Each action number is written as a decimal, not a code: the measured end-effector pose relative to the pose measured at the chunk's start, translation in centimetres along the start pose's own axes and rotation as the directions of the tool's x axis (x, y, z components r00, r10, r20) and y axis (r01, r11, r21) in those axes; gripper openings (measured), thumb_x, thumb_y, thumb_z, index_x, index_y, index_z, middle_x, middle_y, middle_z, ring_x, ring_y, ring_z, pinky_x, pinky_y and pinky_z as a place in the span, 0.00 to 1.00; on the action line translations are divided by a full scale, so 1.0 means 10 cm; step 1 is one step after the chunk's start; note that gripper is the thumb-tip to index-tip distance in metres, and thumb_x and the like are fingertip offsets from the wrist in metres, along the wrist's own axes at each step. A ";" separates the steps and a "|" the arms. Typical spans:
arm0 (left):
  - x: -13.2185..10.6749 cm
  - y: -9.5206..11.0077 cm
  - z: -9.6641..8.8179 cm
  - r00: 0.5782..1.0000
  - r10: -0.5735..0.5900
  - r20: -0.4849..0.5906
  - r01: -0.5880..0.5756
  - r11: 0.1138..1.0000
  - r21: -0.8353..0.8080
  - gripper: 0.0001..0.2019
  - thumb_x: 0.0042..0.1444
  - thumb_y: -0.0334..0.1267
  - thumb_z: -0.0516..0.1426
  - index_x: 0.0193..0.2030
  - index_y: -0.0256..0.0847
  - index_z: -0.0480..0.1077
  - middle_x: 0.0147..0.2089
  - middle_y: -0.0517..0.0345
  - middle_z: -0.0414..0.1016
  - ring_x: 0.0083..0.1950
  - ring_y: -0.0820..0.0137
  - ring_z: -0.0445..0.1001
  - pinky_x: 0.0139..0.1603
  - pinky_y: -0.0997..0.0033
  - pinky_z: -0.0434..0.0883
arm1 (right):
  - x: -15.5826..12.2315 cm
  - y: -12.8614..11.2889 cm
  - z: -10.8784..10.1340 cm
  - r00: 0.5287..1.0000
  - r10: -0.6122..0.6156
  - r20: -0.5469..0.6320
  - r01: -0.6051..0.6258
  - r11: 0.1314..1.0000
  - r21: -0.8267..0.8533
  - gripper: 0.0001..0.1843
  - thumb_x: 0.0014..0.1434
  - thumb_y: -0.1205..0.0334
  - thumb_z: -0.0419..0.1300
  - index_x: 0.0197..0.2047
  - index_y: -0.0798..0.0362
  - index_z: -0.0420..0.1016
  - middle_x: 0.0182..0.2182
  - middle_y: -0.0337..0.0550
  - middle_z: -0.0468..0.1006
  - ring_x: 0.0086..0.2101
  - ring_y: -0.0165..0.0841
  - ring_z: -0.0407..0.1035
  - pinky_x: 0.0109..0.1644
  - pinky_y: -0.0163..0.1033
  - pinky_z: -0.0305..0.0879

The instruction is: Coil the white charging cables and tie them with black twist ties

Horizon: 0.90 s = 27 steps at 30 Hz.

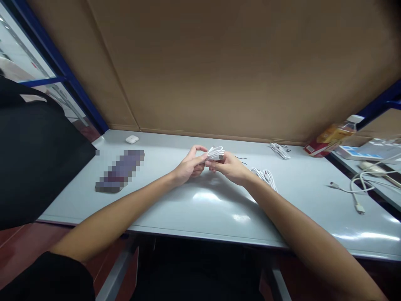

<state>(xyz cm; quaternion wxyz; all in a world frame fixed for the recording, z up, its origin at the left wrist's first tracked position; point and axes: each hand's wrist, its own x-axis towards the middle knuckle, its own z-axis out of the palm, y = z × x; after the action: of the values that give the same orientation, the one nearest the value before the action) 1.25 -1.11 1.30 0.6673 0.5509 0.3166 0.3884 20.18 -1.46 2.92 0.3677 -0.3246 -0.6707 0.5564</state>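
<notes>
Held cable (216, 153) in smooth plastic — glossy tabletop (188, 217) (brown panel (219, 75) matt)

Wht cable (215, 153), coiled, held btwn both hands (189, 166) (233, 168).

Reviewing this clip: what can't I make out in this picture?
All in the head view:
- Held cable: partly hidden by the left hand and right hand.
- Coil: partly hidden by the right forearm.
- Flat item at left: blurred by pixel blocks.
- Bottle: label text too small to read.
</notes>
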 end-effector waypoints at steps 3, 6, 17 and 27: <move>0.02 -0.02 0.00 0.999 0.037 -0.022 -0.035 0.995 0.091 0.20 0.62 0.56 0.61 0.45 0.45 0.60 0.20 0.74 0.53 0.18 0.80 0.46 0.20 0.79 0.46 | -0.01 -0.01 0.01 0.997 0.071 0.007 -0.071 0.993 0.092 0.17 0.52 0.48 0.72 0.33 0.51 0.75 0.31 0.39 0.72 0.34 0.32 0.64 0.39 0.40 0.62; 0.04 -0.08 -0.02 0.995 0.095 -0.039 -0.087 0.984 0.155 0.21 0.63 0.58 0.59 0.42 0.44 0.59 0.19 0.74 0.53 0.18 0.79 0.48 0.21 0.78 0.47 | -0.01 0.00 0.01 0.983 0.186 -0.001 -0.181 0.959 0.218 0.16 0.50 0.53 0.74 0.29 0.50 0.72 0.26 0.35 0.68 0.30 0.30 0.61 0.37 0.40 0.60; 0.05 -0.16 0.01 0.970 0.180 -0.162 -0.131 0.953 0.274 0.16 0.67 0.54 0.57 0.44 0.44 0.60 0.20 0.73 0.54 0.20 0.78 0.51 0.23 0.77 0.50 | -0.01 -0.01 0.04 0.957 0.289 0.009 -0.274 0.897 0.348 0.16 0.49 0.53 0.76 0.33 0.51 0.77 0.30 0.37 0.73 0.31 0.29 0.64 0.35 0.37 0.59; 0.08 -0.20 0.06 0.963 0.144 -0.228 -0.067 0.947 0.315 0.13 0.67 0.49 0.55 0.52 0.45 0.64 0.20 0.70 0.63 0.19 0.75 0.58 0.21 0.78 0.55 | 0.05 0.20 0.06 0.913 0.358 -0.194 -0.263 0.883 0.390 0.18 0.46 0.52 0.77 0.27 0.53 0.74 0.27 0.37 0.71 0.27 0.27 0.58 0.33 0.38 0.59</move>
<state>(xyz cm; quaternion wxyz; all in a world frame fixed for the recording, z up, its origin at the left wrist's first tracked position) 2.51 -0.88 -0.51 0.5076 0.6105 0.4233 0.4363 19.48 -1.03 0.90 0.4105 -0.4269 -0.4434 0.6728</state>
